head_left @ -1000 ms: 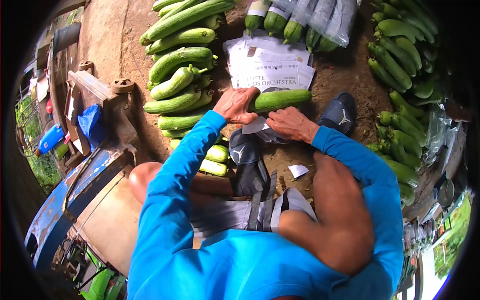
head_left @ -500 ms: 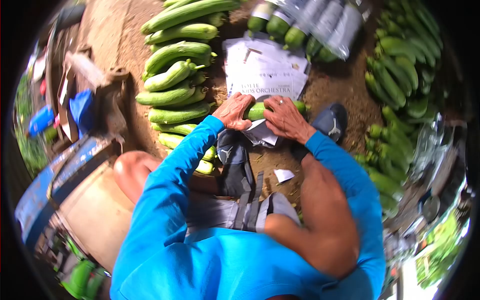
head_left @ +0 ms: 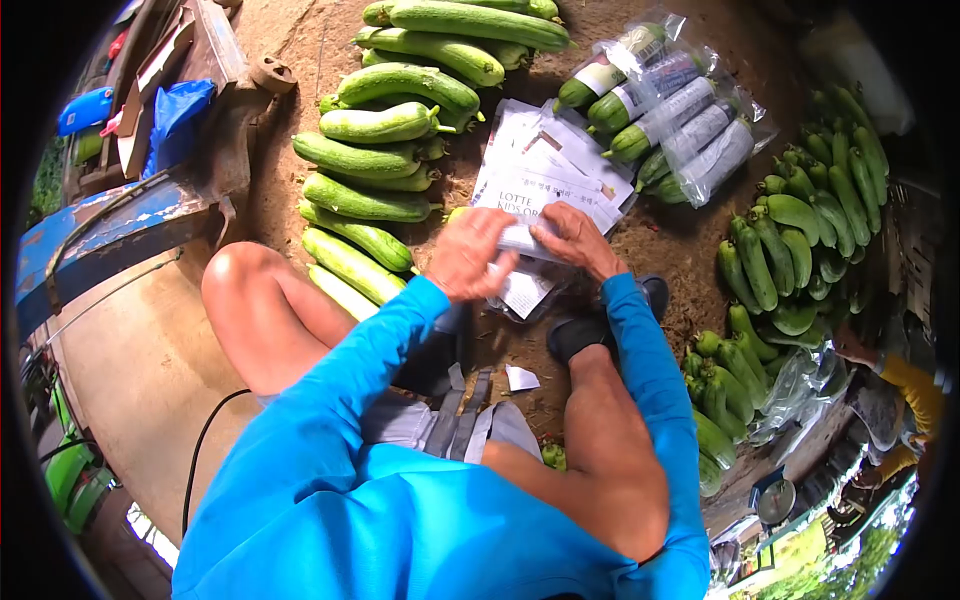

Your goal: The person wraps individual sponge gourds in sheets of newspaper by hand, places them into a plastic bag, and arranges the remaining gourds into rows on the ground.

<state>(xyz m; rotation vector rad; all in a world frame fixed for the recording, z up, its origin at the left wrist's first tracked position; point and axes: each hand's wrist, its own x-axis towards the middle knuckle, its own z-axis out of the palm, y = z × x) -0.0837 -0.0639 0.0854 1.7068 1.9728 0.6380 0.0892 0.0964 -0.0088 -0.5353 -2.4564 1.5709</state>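
A long green gourd (head_left: 457,214), mostly hidden by white printed paper (head_left: 522,239), lies crosswise between my hands. My right hand (head_left: 578,243) has its fingers curled over the wrapped right part. My left hand (head_left: 470,255) is at the left end, its fingers smeared by motion and the thumb apart from them. Beyond my hands, a stack of printed sheets (head_left: 550,180) rests on the dirt floor. Below the wrapped gourd, another piece of paper (head_left: 525,290) lies over dark plastic.
Bare green gourds (head_left: 380,160) form a row on the left. Paper-wrapped gourds in clear plastic bags (head_left: 680,110) lie at the upper right. More gourds (head_left: 790,240) are piled farther right, near clear plastic (head_left: 800,390) and a person's yellow sleeve (head_left: 908,392). A blue metal frame (head_left: 110,235) stands left.
The gourd between my hands was bare green and now has paper around most of it. My left hand has shifted over its left end. The view has turned, bringing a yellow sleeve into sight.
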